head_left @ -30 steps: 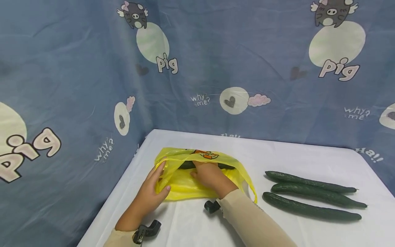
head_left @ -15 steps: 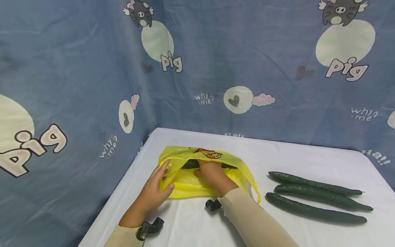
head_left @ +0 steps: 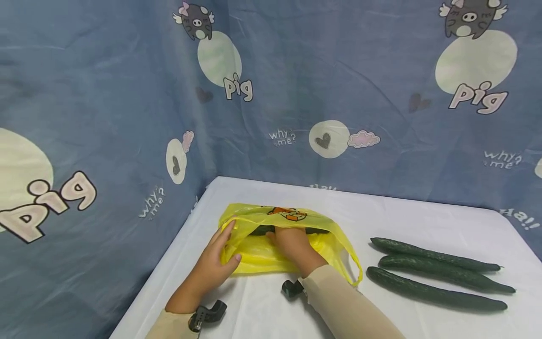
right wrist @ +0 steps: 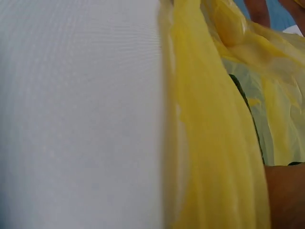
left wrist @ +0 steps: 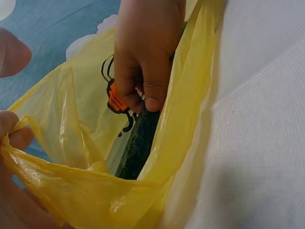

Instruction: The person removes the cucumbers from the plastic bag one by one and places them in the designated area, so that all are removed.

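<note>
We see right grip [head_left: 293, 244] pinching long dark-green cucumber [left wrist: 137, 145] inside thin yellow plastic bag [head_left: 260, 256]; left grip [head_left: 212, 267] alongside, pinching rim [left wrist: 71, 174]. Our worry: slack rim snagging right wrist [head_left: 311, 261] on lift, dragging bag.

Blue printed fabric [head_left: 271, 179] fills the upper frame and the full left side, meeting in a vertical corner left of centre. Creases are visible. Prints comprise winged pigs [head_left: 196, 22] at top left and top right, "pig" lettering [head_left: 51, 202] at left, and a pink cloud [head_left: 364, 139] near centre. A white-covered worktop [head_left: 406, 221] occupies the lower frame. Lighting is even; shadows are soft.
</note>
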`<state>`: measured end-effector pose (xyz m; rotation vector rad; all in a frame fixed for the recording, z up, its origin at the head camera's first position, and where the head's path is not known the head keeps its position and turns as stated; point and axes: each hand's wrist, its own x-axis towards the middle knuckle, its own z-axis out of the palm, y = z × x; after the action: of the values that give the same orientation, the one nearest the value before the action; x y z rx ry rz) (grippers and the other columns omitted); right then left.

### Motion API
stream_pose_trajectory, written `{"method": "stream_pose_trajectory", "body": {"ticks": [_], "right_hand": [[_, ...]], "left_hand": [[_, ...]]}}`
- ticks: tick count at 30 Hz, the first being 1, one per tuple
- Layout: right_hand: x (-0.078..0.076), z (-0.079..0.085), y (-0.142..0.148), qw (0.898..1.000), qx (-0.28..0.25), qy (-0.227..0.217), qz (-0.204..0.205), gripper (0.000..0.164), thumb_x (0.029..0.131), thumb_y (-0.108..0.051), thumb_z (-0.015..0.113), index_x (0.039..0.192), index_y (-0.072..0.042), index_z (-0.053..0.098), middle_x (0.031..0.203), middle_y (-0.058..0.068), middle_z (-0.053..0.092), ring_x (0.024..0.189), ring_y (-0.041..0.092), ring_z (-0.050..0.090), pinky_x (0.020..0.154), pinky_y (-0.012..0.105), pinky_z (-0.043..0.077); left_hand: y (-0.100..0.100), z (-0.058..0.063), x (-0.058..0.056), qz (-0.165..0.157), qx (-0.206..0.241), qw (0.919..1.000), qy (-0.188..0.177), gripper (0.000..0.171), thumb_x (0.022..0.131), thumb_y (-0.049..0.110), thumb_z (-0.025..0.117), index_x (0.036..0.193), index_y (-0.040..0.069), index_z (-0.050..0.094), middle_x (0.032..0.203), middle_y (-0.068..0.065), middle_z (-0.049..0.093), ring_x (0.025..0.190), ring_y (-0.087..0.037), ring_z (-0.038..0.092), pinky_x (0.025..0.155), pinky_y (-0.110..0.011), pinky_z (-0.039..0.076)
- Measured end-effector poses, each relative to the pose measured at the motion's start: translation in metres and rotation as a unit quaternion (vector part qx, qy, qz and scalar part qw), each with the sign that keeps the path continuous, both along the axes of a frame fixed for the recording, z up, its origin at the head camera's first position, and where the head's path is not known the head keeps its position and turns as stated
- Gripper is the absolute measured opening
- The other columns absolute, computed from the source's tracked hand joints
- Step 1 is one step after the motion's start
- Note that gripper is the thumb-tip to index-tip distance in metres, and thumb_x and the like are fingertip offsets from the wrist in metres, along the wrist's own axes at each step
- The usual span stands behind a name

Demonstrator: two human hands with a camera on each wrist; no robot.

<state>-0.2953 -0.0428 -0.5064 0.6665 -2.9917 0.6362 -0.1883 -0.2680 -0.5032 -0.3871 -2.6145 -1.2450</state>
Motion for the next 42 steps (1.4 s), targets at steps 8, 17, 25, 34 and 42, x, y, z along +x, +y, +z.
{"method": "stream_pose_trajectory", "body": {"ticks": [8,17,25,34,42], "right_hand": [[0.001,-0.001,0.002,0.998,0.023,-0.057,0.002,0.059,0.104,-0.046,0.061,0.158,-0.026,0.048,0.159,0.011,0.05,0.148,0.04,0.044,0.11,0.072,0.038],[0.001,0.007,0.009,0.996,0.049,-0.072,-0.005,0.056,0.108,-0.052,0.05,0.158,-0.026,0.05,0.078,0.005,0.075,0.101,0.035,0.074,0.11,0.077,0.033],[0.008,0.018,0.016,0.996,0.029,-0.082,0.003,0.057,0.107,-0.051,0.053,0.157,-0.024,0.05,0.109,0.012,0.078,0.112,0.037,0.071,0.111,0.076,0.034],[0.018,0.028,0.021,0.995,0.036,-0.093,0.007,0.056,0.105,-0.051,0.057,0.155,-0.028,0.053,0.151,0.001,0.061,0.137,0.033,0.058,0.111,0.076,0.03],[0.027,0.028,0.033,0.996,0.05,-0.061,0.035,0.052,0.104,-0.05,0.059,0.149,-0.026,0.059,0.146,-0.001,0.064,0.132,0.031,0.061,0.1,0.063,0.038]], "left_hand": [[0.003,-0.002,0.001,-0.006,-0.003,0.9995,0.031,0.09,0.094,0.009,0.071,0.168,0.028,0.023,0.174,0.0,0.023,0.146,-0.038,0.045,0.115,-0.065,0.038],[0.005,0.001,0.0,0.007,-0.006,0.9999,0.008,0.093,0.096,0.014,0.069,0.17,0.029,0.014,0.176,-0.003,0.015,0.158,-0.036,0.024,0.121,-0.067,0.025],[0.004,0.001,-0.001,0.012,-0.01,0.9994,0.031,0.099,0.095,0.012,0.071,0.17,0.029,0.009,0.177,0.003,0.008,0.162,-0.03,0.015,0.129,-0.045,0.018],[0.002,0.001,-0.003,0.009,-0.015,0.9989,0.044,0.098,0.094,0.009,0.068,0.17,0.025,0.008,0.178,-0.001,0.007,0.162,-0.028,0.013,0.123,-0.019,0.01],[0.004,-0.002,-0.003,0.024,-0.016,0.999,0.033,0.101,0.092,0.008,0.069,0.17,0.026,0.007,0.178,0.004,0.005,0.163,-0.024,0.011,0.125,-0.02,0.008]]}}
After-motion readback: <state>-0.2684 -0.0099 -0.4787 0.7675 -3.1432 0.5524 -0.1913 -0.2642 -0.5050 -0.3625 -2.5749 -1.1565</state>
